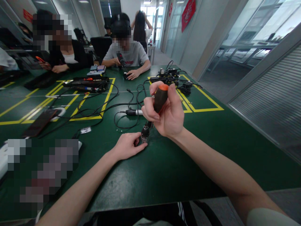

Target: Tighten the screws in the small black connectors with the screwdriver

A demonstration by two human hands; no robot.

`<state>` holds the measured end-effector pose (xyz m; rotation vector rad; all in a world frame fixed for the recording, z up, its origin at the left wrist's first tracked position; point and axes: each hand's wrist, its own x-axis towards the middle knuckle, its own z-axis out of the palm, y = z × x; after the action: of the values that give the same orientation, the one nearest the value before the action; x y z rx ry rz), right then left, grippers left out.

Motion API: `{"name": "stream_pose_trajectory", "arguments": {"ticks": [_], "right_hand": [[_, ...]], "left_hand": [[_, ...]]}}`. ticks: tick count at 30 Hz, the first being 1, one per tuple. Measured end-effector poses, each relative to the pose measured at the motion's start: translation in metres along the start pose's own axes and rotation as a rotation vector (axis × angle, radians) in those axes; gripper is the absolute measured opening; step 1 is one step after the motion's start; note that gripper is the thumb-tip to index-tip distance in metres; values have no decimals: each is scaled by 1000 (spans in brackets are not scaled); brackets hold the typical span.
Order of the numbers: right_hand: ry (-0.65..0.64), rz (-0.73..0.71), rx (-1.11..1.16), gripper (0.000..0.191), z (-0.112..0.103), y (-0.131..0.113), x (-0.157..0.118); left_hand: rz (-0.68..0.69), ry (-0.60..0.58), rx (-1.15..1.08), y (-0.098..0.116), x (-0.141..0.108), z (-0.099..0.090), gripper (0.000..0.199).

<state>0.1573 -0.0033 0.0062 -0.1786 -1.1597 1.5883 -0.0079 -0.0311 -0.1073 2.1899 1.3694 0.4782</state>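
Note:
My right hand (172,117) is raised over the table, its fingers wrapped round the dark handle of a screwdriver (161,98) with an orange end. The screwdriver's thin shaft points down toward a small dark cylindrical part (145,131) with a clear lower section. My left hand (128,145) rests on the green table (188,166) and pinches that part between thumb and fingers, holding it roughly upright. Whether the screwdriver's tip touches the part cannot be made out. Just behind my hands lies a black and silver cylindrical tool (134,112) with a cable.
Black cables (110,108) wind across the middle. A phone (41,122) and a blurred-out object (50,171) lie at left. Tool bundles (87,84) and a pile of black adapters (166,77) sit farther back. Across the table, a person (131,51) handles a dark tool.

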Motion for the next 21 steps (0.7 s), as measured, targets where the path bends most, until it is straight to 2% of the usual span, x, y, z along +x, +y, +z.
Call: {"name": "stream_pose_trajectory", "arguments": {"ticks": [3,10,16,21], "right_hand": [[21,4,-14,38,-1,0,1],[-91,-30,-57,55,-1,-1,5],[-4,13,-66,42,1,-1,3],[-43,9,-42,44,0,0,5]], "left_hand": [[-1,0,0,1,0,0,37],[2,6,4,0,0,1,38],[3,13,2,0,0,1,38],[2,8,-1,1,0,0,39]]}}
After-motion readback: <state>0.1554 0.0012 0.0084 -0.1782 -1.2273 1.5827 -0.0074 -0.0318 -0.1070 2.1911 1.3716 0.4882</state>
